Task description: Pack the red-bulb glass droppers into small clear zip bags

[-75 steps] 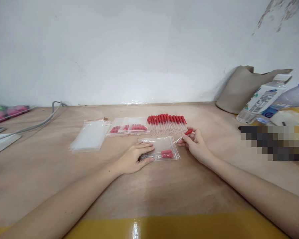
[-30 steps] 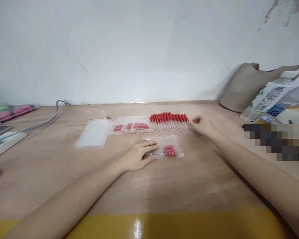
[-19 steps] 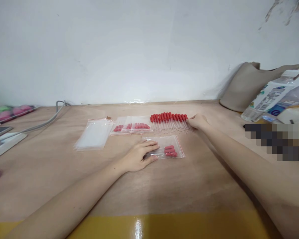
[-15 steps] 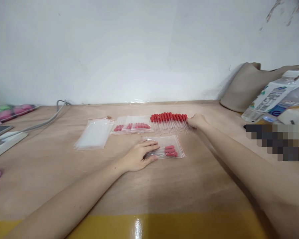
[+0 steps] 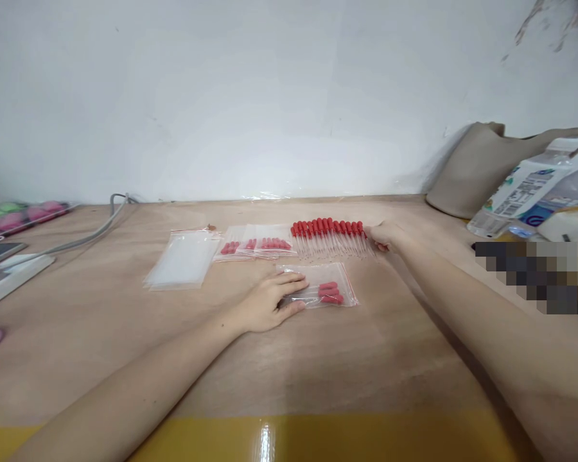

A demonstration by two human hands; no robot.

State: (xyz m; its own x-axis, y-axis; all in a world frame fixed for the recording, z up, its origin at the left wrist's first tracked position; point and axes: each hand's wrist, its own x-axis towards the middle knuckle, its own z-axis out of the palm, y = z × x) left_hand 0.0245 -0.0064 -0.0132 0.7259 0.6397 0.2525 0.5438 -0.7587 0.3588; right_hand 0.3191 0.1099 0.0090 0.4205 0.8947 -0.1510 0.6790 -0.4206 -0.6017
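Observation:
Under the spread fingers of my left hand [image 5: 272, 300] lies a clear zip bag [image 5: 343, 276], its red seal strip to the right. Inside it are three droppers with red rubber bulbs [image 5: 328, 292]. Farther back, a row of loose droppers [image 5: 325, 234] lies side by side, red bulbs away from me and clear stems toward me. At the right end of that row is my right hand [image 5: 384, 236], fingers curled beside the last dropper. Whether it grips anything is hidden. Several filled zip bags [image 5: 255, 244] overlap left of the row.
A stack of flat zip bags [image 5: 180, 260] lies to the left. Beyond it are a grey cable [image 5: 91, 237], a white power strip [image 5: 17, 279] and a phone [image 5: 0, 251]. A grey-beige container [image 5: 465, 170] and a tilted plastic bottle [image 5: 520, 189] stand at the right.
My right hand has shifted slightly right at the row's end, and its fingers look more curled. My left hand stays on the bag.

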